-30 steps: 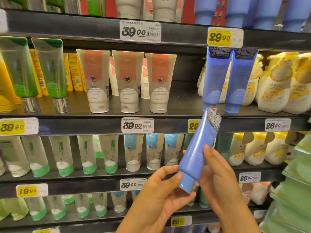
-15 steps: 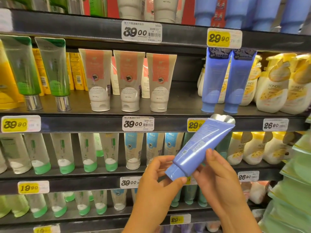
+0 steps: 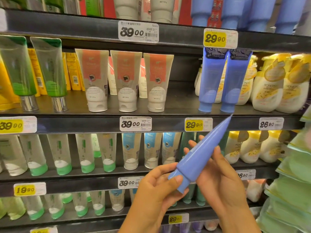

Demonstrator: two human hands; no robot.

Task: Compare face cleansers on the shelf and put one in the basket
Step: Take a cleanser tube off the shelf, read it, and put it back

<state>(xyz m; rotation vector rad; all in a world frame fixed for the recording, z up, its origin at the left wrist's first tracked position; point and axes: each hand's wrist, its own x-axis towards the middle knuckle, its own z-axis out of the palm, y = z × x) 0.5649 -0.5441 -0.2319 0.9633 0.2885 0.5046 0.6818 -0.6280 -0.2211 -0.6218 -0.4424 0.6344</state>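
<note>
Hands both hold the blue cleanser tube (image 3: 200,158) before the shelf (image 3: 168,123): left hand (image 3: 156,187) pinches its cap low, right hand (image 3: 218,175) cradles the body, crimped end slanting up-right; no basket is in view.

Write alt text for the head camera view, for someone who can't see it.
Two hands, left hand and right hand, hold a blue cleanser tube tilted, cap down, before store shelves of upright tubes and price tags.
</note>
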